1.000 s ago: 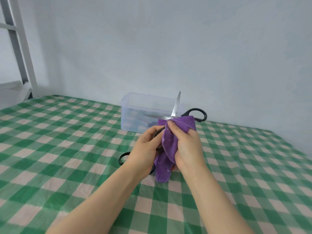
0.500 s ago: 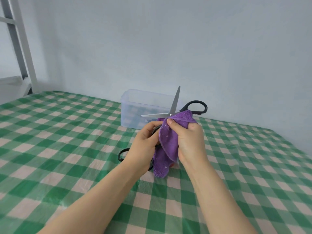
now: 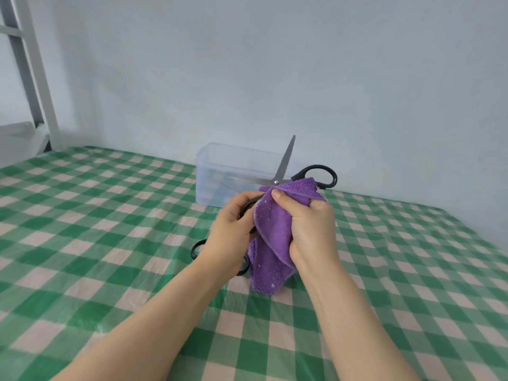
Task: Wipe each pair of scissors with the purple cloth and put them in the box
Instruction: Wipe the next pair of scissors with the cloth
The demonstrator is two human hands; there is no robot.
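Note:
I hold an open pair of black-handled scissors (image 3: pixel 286 160) in the air in front of the clear plastic box (image 3: pixel 209 171). One blade points up, the other lies leftward across the box. My left hand (image 3: pixel 231 232) grips the lower handle. My right hand (image 3: pixel 310 226) pinches the purple cloth (image 3: pixel 272 232) around the scissors just below the pivot, and the cloth hangs down to the table. The other handle loop sticks out to the right behind the cloth. A second pair of scissors (image 3: pixel 195 248) lies on the table under my left hand, mostly hidden.
The table wears a green and cream checked plastic cover (image 3: pixel 110 243). A pale wall stands close behind the box. A grey metal frame (image 3: pixel 30 78) rises at the far left, beyond the table's edge.
The cloth has slid off the pivot toward the handles, so the screw now shows. Both hands and the scissors have shifted slightly up and right.

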